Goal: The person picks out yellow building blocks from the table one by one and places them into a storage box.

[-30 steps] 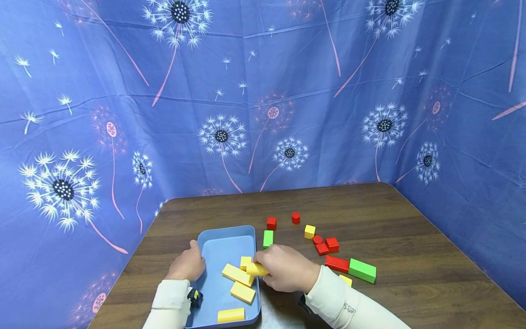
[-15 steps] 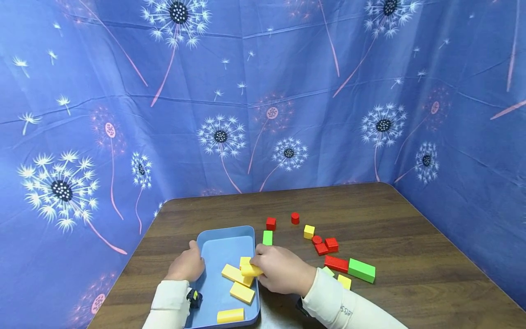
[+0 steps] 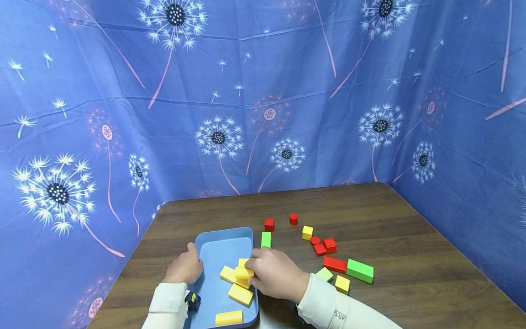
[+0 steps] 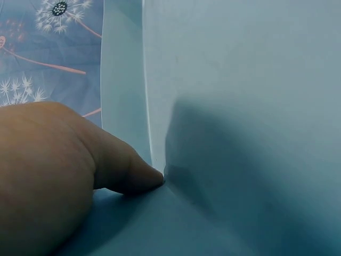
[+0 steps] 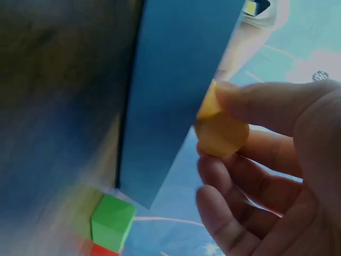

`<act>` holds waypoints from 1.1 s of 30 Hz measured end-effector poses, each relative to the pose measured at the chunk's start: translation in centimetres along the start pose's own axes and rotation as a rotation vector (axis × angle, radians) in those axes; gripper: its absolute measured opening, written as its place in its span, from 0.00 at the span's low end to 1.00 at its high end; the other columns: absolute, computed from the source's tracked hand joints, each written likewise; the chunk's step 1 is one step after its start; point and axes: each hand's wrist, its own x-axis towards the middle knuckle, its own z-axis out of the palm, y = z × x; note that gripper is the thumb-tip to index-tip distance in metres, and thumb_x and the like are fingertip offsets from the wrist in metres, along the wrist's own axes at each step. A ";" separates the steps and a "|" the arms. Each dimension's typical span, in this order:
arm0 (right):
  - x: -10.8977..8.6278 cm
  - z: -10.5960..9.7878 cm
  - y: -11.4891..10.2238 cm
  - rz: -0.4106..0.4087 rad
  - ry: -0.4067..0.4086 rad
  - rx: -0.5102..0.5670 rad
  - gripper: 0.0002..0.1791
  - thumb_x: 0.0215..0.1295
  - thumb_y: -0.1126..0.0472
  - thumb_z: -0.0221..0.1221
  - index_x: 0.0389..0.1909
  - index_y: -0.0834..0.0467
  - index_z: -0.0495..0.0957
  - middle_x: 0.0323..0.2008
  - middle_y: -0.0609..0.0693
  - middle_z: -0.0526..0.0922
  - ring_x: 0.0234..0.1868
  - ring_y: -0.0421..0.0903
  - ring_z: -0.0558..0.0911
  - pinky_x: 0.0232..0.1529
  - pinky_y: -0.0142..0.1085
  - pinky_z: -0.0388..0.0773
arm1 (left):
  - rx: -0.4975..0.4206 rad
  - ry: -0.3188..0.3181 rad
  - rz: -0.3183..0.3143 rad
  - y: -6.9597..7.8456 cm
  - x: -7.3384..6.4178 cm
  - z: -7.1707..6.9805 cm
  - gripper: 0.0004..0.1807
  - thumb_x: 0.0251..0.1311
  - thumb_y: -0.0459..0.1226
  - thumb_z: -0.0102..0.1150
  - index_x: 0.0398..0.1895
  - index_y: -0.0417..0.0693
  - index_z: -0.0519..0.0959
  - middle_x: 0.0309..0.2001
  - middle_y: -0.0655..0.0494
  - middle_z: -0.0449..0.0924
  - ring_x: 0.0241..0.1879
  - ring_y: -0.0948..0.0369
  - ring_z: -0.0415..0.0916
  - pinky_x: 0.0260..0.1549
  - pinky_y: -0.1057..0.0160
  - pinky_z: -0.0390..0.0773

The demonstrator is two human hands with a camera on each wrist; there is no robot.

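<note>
The right-wrist view shows what the head view hides — the right hand point(image 5: 277, 176) pinching a yellow block point(image 5: 219, 130) between thumb and curled fingers, just over the blue tray point(image 3: 219, 246) beside its right wall. The left hand point(image 3: 185, 268) rests against the tray's left rim, thumb on the wall — its fingers mostly hidden.

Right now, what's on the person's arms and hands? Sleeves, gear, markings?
Both hands are bare, no gloves. Each arm wears a cream long sleeve; the right sleeve carries small dark lettering near the cuff. A small black device with a yellow spot sits at the left wrist.
</note>
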 end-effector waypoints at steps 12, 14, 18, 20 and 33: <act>0.1 2.1 -0.3 0.035 0.109 0.016 0.14 0.61 0.45 0.73 0.43 0.47 0.90 0.36 0.37 0.88 0.33 0.34 0.74 0.34 0.28 0.74 | -0.008 0.002 -0.004 -0.1 0.0 0.2 0.36 0.70 0.34 0.49 0.73 0.19 0.51 0.47 0.27 0.83 0.37 0.44 0.85 0.36 0.40 0.83; 0.1 2.2 -0.4 0.045 0.118 0.009 0.13 0.61 0.45 0.72 0.42 0.47 0.90 0.35 0.37 0.88 0.32 0.34 0.74 0.34 0.29 0.74 | -0.010 0.006 0.003 -0.1 0.0 0.2 0.36 0.70 0.34 0.49 0.73 0.19 0.51 0.45 0.28 0.83 0.35 0.46 0.85 0.35 0.42 0.83; 0.1 2.3 -0.5 0.063 0.129 -0.005 0.12 0.61 0.45 0.72 0.40 0.47 0.89 0.33 0.37 0.88 0.31 0.35 0.74 0.34 0.30 0.75 | -0.016 0.009 0.017 -0.2 -0.1 0.0 0.35 0.70 0.34 0.49 0.72 0.18 0.51 0.45 0.28 0.83 0.36 0.45 0.85 0.35 0.42 0.83; 0.1 2.3 -0.6 0.074 0.131 -0.003 0.12 0.61 0.46 0.72 0.39 0.47 0.89 0.32 0.36 0.87 0.30 0.34 0.74 0.33 0.30 0.75 | -0.018 0.007 0.019 -0.2 -0.1 -0.1 0.36 0.70 0.34 0.49 0.72 0.17 0.51 0.46 0.27 0.83 0.38 0.44 0.86 0.37 0.41 0.83; 0.2 2.5 -0.8 0.118 0.146 0.015 0.10 0.59 0.51 0.72 0.26 0.45 0.79 0.20 0.34 0.74 0.20 0.32 0.66 0.20 0.28 0.64 | -0.013 0.007 0.016 -0.2 -0.1 0.0 0.36 0.70 0.33 0.49 0.72 0.18 0.51 0.47 0.26 0.82 0.38 0.43 0.86 0.36 0.41 0.83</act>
